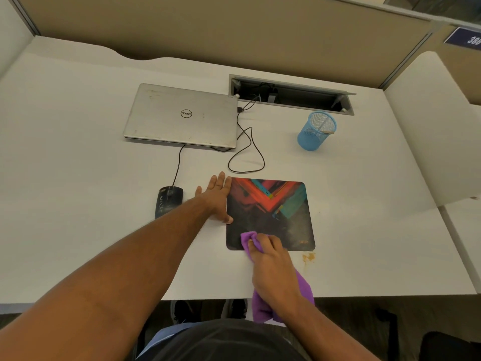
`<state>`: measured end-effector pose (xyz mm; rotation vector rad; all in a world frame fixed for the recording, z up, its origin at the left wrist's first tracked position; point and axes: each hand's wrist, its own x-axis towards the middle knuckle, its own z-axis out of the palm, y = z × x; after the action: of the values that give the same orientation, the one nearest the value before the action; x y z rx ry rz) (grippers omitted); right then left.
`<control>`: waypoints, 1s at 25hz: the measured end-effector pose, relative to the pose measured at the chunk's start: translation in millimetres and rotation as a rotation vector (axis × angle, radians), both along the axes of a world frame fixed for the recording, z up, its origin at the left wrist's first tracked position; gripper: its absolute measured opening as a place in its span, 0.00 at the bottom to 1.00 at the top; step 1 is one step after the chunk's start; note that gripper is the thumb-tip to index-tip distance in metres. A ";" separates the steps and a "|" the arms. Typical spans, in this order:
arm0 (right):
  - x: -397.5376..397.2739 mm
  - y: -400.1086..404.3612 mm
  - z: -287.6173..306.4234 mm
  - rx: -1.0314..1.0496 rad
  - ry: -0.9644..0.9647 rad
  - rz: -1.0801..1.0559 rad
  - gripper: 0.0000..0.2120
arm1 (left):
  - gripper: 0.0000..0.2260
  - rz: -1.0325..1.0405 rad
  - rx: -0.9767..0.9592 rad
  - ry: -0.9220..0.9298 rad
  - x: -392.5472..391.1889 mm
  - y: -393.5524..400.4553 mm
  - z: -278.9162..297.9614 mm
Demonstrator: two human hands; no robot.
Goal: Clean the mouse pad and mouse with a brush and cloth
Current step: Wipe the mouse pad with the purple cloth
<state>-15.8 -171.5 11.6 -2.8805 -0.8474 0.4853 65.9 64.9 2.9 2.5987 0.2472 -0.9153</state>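
Even, soft indoor light, wide-angle view
The white desk reads bright without glare; shadows under the arms are faint. Straight edges bow toward the frame corners, and the far right sign is blurred

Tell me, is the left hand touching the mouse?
Apart. The head view shows bare desk between the left hand and the mouse.
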 end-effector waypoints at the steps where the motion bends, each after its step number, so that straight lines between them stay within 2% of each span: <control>1: -7.0 11.8 -1.9 0.010 0.011 0.053 0.33 | 0.56 -0.003 0.003 0.001 -0.1 0.1 -0.5; 5: -10.8 13.3 -6.0 -0.025 0.034 0.128 0.34 | 0.56 -0.006 0.009 -0.005 -2.5 -1.2 1.9; 8: 1.8 -25.8 -5.1 -0.028 -0.012 -0.050 0.33 | 0.55 -0.003 -0.007 -0.005 -2.7 -1.8 3.9; 10: 5.0 -31.7 -3.2 -0.036 -0.038 -0.087 0.33 | 0.55 0.002 -0.002 -0.007 -2.8 -1.9 5.5; 17: -15.9 26.9 -7.8 -0.025 0.015 0.231 0.31 | 0.55 -0.008 0.006 0.001 -2.1 -0.4 4.5; 22: -4.2 -22.2 -8.5 -0.019 -0.019 0.059 0.30 | 0.56 -0.006 0.001 -0.006 -2.4 -0.7 3.5; 25: -4.7 -14.4 -8.1 -0.047 -0.020 0.087 0.31 | 0.56 -0.007 0.002 0.005 -1.1 -1.2 4.4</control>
<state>-20.5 -185.9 3.5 -2.9056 -0.9815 0.4921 64.9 63.7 7.3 2.6010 0.2405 -0.9245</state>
